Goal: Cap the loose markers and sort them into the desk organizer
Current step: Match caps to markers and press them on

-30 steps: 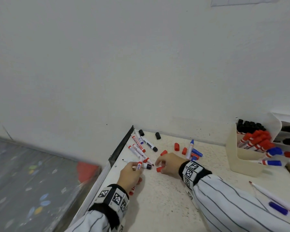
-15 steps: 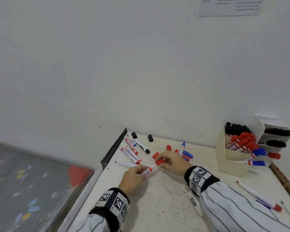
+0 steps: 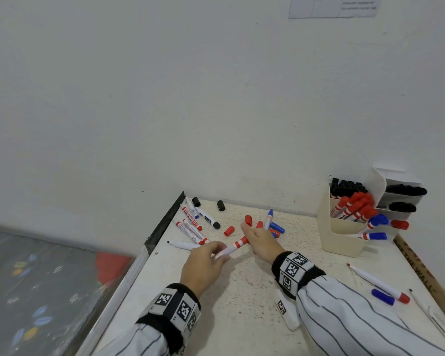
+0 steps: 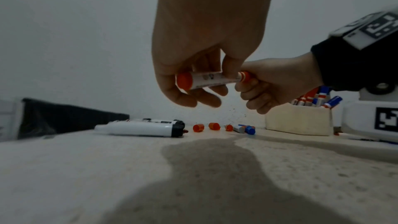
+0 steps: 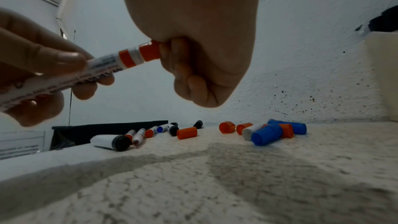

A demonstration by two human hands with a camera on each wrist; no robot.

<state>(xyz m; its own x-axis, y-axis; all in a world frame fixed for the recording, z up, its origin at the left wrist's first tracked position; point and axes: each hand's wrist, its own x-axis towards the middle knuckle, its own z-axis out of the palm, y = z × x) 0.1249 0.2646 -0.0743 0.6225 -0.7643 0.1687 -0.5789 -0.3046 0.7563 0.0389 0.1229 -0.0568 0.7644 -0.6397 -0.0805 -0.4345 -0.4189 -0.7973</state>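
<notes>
A red marker [image 3: 232, 248] [image 4: 212, 80] [image 5: 90, 71] is held above the desk between both hands. My left hand [image 3: 206, 263] [image 4: 193, 67] grips its white barrel. My right hand [image 3: 258, 240] [image 5: 193, 67] is curled round the red cap [image 5: 149, 52] on the marker's far end. Loose red caps [image 3: 229, 231] [image 5: 186, 133] and blue caps [image 3: 276, 227] [image 5: 267, 134] lie just beyond the hands. Uncapped markers [image 3: 193, 228] [image 4: 140, 128] lie at the desk's back left corner. The cream desk organizer [image 3: 342, 240] [image 4: 298, 120] stands at the right with capped red, black and blue markers in it.
A long red marker [image 3: 376, 282] and a blue cap [image 3: 382, 296] lie at the desk's [image 3: 242, 317] right front, near a wooden ruler [image 3: 419, 271]. Two black caps [image 3: 221, 205] sit by the white wall. The desk's left edge [image 3: 129, 276] drops to a grey floor.
Both hands rose off the desk with the red marker. The right hand brought a red cap to the marker's tip and now grips it there.
</notes>
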